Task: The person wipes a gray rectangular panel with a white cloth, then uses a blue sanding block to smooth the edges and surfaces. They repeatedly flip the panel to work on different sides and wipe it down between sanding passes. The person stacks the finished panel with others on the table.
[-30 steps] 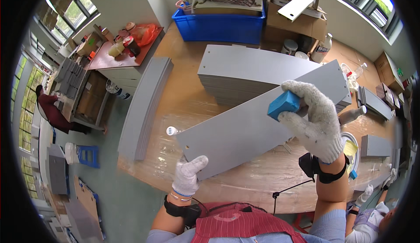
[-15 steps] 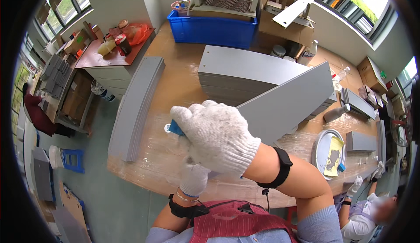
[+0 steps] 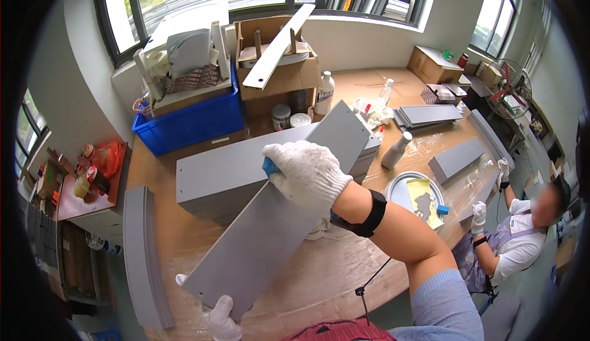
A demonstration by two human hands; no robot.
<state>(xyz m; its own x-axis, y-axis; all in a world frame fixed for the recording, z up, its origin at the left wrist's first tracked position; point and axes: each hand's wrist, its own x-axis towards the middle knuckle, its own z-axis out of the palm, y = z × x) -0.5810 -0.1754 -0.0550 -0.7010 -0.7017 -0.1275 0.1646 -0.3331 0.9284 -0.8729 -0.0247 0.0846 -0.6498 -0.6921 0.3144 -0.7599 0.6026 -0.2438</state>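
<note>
A long grey board point(image 3: 252, 246) with small holes near its ends lies slantwise in front of me, its far part over a stack of similar boards point(image 3: 209, 184). My right hand point(image 3: 310, 172), in a white knit glove, is closed around a small blue block point(image 3: 269, 168) at the board's upper half; the glove hides most of the block. At the near left end, my left hand point(image 3: 222, 321), also gloved, grips the board's edge with its thumb uppermost. Its other fingers are mostly hidden or cut off by the lower rim.
Another stack of grey boards point(image 3: 144, 261) stands at the left. A round lid point(image 3: 402, 187) carrying yellow sandpaper point(image 3: 423, 199) and a grey bottle point(image 3: 397, 150) are to the right. Behind are a blue bin point(image 3: 190, 126) and a carton point(image 3: 276, 70). A gloved co-worker point(image 3: 516, 236) is at the right.
My view has turned rightward. My right hand has gone from the board's near end up to its upper half with the blue block. My left hand now shows apart from it at the near end.
</note>
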